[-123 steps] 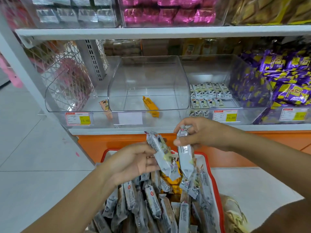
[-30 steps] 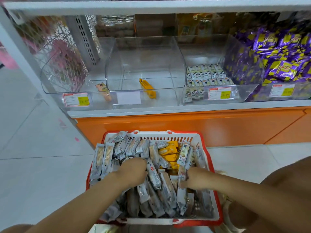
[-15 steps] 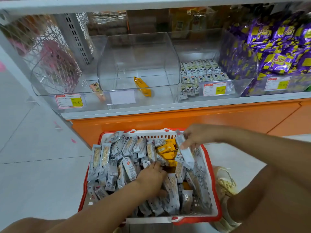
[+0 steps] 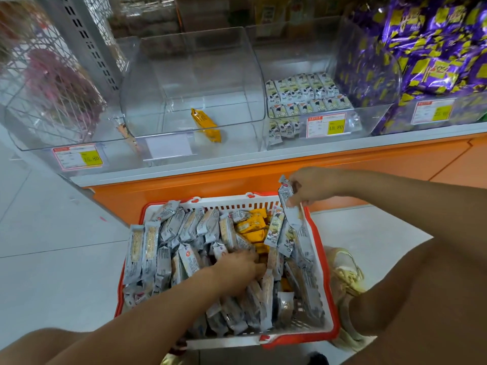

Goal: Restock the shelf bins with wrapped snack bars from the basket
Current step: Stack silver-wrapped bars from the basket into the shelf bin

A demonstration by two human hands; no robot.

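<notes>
The right hand (image 4: 308,188) is pinching a silver snack bar (image 4: 289,206) that is hanging nearly upright over the far right corner of the basket (image 4: 120,291). It is the hand nearer the clear bins (image 4: 192,75), farther back. The left hand (image 4: 238,264) is digging in the pile, its fingers buried, so its grip cannot be told. Since half a second ago, the bar is drifting slightly right and the left hand is staying put.

Right hand (image 4: 313,188) pinches a bar (image 4: 288,204) above basket (image 4: 224,204).
</notes>
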